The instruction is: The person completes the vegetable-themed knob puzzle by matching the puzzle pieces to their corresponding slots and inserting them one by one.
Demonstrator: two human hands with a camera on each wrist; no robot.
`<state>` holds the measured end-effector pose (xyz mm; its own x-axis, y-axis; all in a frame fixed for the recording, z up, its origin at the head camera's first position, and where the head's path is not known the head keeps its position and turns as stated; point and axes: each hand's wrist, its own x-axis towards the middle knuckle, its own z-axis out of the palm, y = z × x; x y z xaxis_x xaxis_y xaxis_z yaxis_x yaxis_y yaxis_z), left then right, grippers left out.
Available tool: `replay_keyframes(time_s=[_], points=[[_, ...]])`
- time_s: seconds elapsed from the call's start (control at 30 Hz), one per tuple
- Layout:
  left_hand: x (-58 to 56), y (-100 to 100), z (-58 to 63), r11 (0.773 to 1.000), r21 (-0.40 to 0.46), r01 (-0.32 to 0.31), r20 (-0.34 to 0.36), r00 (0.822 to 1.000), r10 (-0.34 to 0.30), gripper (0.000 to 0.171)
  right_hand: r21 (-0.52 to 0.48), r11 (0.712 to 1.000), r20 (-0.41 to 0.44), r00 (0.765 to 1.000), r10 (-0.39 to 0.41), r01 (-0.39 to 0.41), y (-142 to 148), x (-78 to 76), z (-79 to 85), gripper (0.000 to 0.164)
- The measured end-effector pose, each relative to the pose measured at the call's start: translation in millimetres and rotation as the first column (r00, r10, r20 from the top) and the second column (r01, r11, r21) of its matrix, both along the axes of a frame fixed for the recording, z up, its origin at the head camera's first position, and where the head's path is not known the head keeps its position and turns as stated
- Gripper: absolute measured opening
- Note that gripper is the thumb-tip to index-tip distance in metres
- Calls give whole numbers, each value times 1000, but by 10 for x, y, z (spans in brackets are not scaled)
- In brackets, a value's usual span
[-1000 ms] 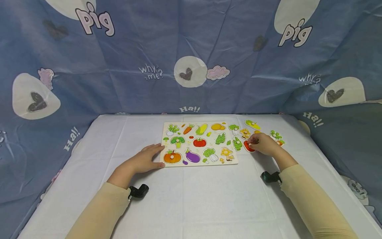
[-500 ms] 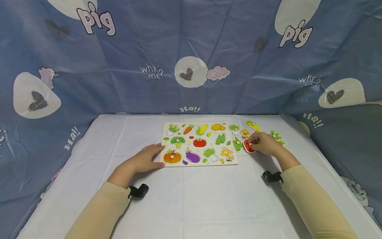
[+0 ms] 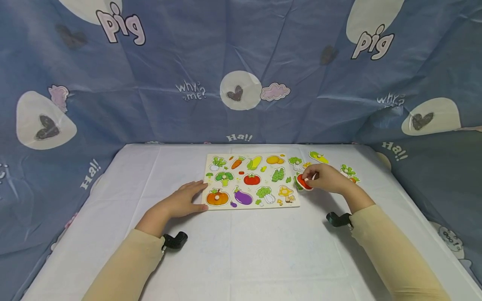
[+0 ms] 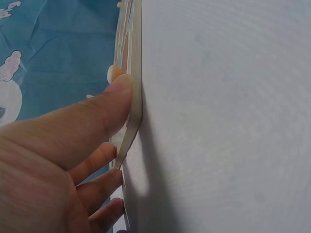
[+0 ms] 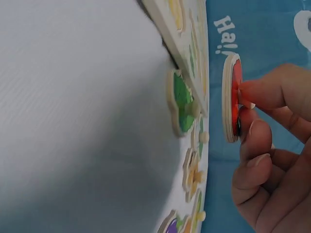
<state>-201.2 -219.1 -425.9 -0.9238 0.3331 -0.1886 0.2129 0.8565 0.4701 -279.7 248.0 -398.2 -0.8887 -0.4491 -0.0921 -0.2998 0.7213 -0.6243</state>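
Observation:
My right hand (image 3: 324, 179) pinches a red tomato puzzle piece (image 3: 303, 182) by its small knob. In the right wrist view the tomato piece stands edge-on in the fingertips, raised off the tablecloth and to the right of the board. A white wooden vegetable puzzle board (image 3: 263, 207) lies flat, with a red tomato picture (image 3: 252, 179) near its middle. My left hand (image 3: 182, 201) rests at the board's left edge, fingers extended, thumb on the front corner. Beside that thumb, a pumpkin piece (image 3: 217, 198) with a knob sits in the board.
Several loose knobbed pieces lie right of the board: a leafy green one (image 3: 295, 163), an asparagus one (image 3: 298, 184) partly behind the tomato piece, a corn one (image 3: 318, 157) and a leafy-topped one (image 3: 347, 169). A printed blue cloth (image 3: 241, 121) hangs behind the white tablecloth (image 3: 263, 251).
My right hand has lifted the tomato piece from among the loose pieces and moved it left, toward the board's right edge. My left hand has stayed in place.

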Motion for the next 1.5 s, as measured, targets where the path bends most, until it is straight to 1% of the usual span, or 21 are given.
replay_keyframes(time_s=[0.1,0.33,0.6,0.77,0.93,1.13,1.27,1.5], points=[[3,1,5,1000,-1,-4,5,1000,4,82,-14,1000,-9,1000,15,-15,-51,-11,8,12],[9,-1,16,1000,-1,-10,9,1000,10,82,-67,997,8,999,47,-46,-191,-33,55,12],[17,4,24,1000,-7,-11,6,1000,12,81,-105,988,10,994,112,-110,-377,-107,60,10],[17,23,30,1000,-8,-12,10,1000,12,81,-105,984,13,989,146,-144,-478,-175,30,9],[14,33,21,1000,-13,-15,9,1000,15,82,-107,980,42,984,175,-169,-615,-232,11,8],[9,30,0,1000,-19,-16,9,1000,16,82,-124,976,75,979,189,-179,-791,-293,-30,7],[12,35,10,1000,-21,-17,12,1000,17,82,-130,972,84,975,206,-194,-907,-317,-62,6],[11,36,18,1000,-24,-18,11,1000,19,82,-136,963,76,966,245,-234,-1080,-369,-149,7]])
